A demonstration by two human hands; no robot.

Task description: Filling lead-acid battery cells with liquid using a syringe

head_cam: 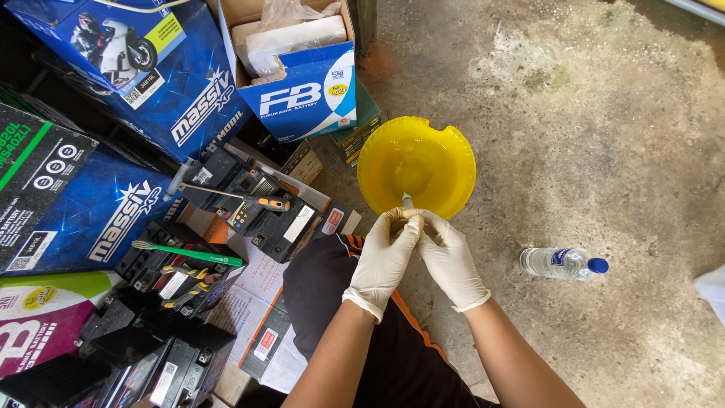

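Observation:
Both my hands wear pale latex gloves and meet just below a yellow plastic bowl point(416, 162) on the concrete floor. My left hand point(384, 259) and my right hand point(448, 257) together pinch a small thin object with a pale tip point(407, 200) that pokes up over the bowl's near rim. What the object is cannot be told. My knee in dark cloth with an orange stripe point(325, 287) sits under my left forearm.
A clear plastic bottle with a blue cap point(563, 263) lies on the floor to the right. Several black batteries point(276, 219), a screwdriver point(249, 198), a green toothbrush point(189, 252) and blue cardboard boxes point(302, 91) crowd the left side.

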